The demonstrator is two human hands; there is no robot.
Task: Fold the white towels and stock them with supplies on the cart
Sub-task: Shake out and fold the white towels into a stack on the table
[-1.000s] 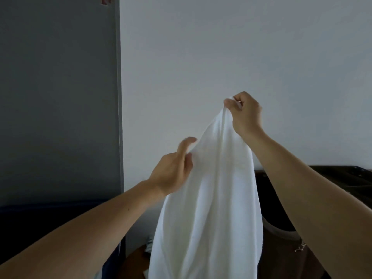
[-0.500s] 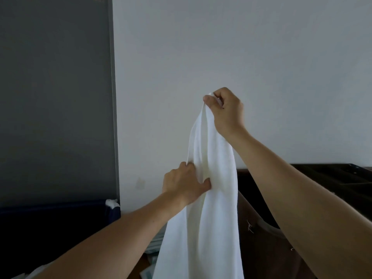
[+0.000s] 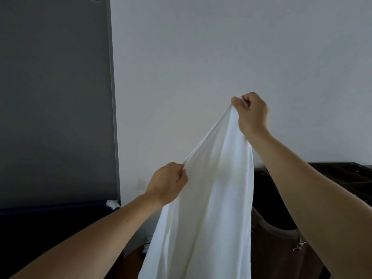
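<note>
White towel [image 3: 211, 198] (both hands pinching)

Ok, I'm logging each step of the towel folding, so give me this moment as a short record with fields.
item: white towel, hanging, unfolded
right hand: pinches the top corner, raised
left hand: pinches the edge lower down
edge between hands: stretched straight
behind: white wall, grey panel
fold: not yet made

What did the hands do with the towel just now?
The left hand pinched the edge of the white towel and pulled it out to the left, spreading it away from the right hand. The right hand kept pinching the top corner, held high; the towel still hangs down.
</note>
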